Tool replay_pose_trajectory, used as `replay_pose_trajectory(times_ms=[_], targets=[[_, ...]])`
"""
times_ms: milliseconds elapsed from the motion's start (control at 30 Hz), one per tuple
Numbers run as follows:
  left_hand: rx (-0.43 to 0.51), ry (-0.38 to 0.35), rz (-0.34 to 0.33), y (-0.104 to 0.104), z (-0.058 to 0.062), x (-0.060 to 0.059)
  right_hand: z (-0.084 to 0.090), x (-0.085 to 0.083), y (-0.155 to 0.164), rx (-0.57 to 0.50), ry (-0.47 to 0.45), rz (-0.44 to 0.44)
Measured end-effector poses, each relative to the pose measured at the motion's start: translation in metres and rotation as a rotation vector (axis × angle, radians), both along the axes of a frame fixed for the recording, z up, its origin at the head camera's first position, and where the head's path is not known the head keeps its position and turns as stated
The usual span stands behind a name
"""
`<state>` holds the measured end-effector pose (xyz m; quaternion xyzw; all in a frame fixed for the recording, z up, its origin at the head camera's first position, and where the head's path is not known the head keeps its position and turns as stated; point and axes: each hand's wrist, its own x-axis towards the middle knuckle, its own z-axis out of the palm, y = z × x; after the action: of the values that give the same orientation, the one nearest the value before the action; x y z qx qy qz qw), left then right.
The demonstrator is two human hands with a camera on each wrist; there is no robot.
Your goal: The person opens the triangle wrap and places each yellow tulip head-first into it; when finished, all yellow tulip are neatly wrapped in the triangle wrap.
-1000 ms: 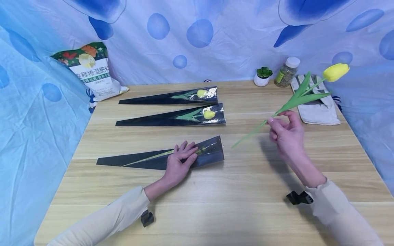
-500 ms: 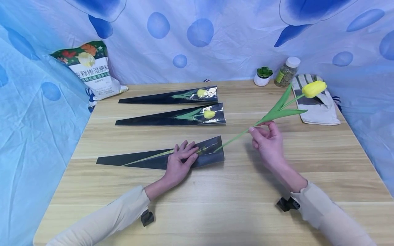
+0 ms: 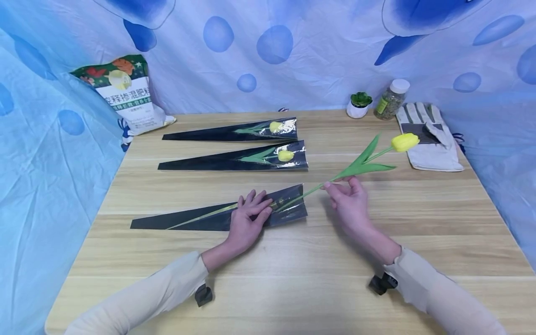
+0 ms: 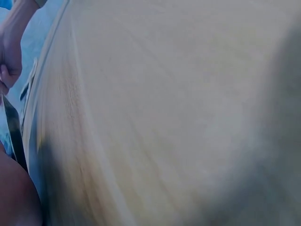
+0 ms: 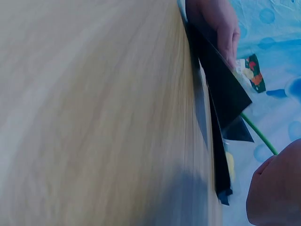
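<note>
My right hand [image 3: 351, 204] pinches the green stem of a yellow tulip [image 3: 404, 142] just below its leaves. The stem slants down to the left, and its lower end is inside the wide mouth of the black flower sleeve [image 3: 180, 218]. Across the middle of that sleeve rests my left hand [image 3: 247, 221], fingers spread, pressing it to the table. In the right wrist view the sleeve's mouth [image 5: 228, 92] gapes open around the green stem [image 5: 259, 133]. The left wrist view is mostly blurred tabletop [image 4: 164, 108].
Two black sleeves, an upper one [image 3: 201, 136] and a lower one [image 3: 201, 164], each hold a yellow tulip. A fertilizer bag [image 3: 134, 102] leans at back left. At back right are a potted succulent [image 3: 358, 110], a jar [image 3: 390, 103] and white gloves [image 3: 435, 156].
My right hand has moved left and slightly down with the tulip. The stem's end has gone from outside the sleeve to inside its mouth. My left hand stays nearly in place.
</note>
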<state>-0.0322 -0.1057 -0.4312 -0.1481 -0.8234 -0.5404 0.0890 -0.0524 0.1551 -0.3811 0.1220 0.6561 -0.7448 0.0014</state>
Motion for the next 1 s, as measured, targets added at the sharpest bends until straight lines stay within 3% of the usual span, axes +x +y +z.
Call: replay_pose_trajectory(times_ms=[233, 533, 1000], targets=[[-0.032, -0.024, 0.007, 0.006, 0.001, -0.001, -0.005, 0.003, -0.007, 0.007, -0.047, 0.029], [-0.026, 0.011, 0.0, 0.014, -0.001, -0.002, -0.012, 0.006, -0.019, -0.086, -0.13, 0.026], [-0.027, 0.027, 0.017, 0.021, 0.001, -0.004, -0.02, 0.004, -0.023, -0.065, -0.183, 0.074]])
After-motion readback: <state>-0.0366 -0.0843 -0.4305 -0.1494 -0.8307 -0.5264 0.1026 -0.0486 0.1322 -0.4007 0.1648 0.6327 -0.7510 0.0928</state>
